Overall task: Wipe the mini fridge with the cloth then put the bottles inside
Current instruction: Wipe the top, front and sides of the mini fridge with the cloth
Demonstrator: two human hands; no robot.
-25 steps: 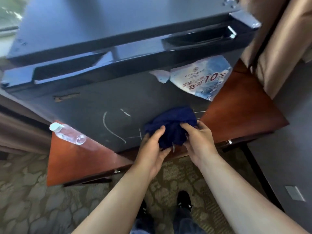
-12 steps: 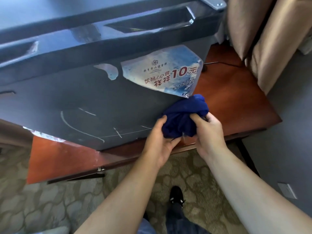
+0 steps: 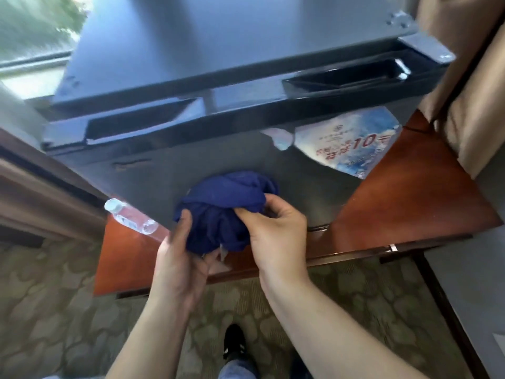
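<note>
Two hands bunch the crumpled dark-blue cloth [image 3: 226,198] against the dark grey mini fridge [image 3: 164,170], whose door is closed, probably to make a wiping pad. The left hand [image 3: 177,265] cups it from below and the right hand [image 3: 276,236] pinches its folds. A clear plastic bottle [image 3: 131,217] lies beside the fridge on the reddish wooden worktop [image 3: 410,203], above patterned carpet [image 3: 54,310].

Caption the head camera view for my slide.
The left hand and right hand grip a bunched blue cloth at the mini fridge; a water bottle lies on the table.
</note>
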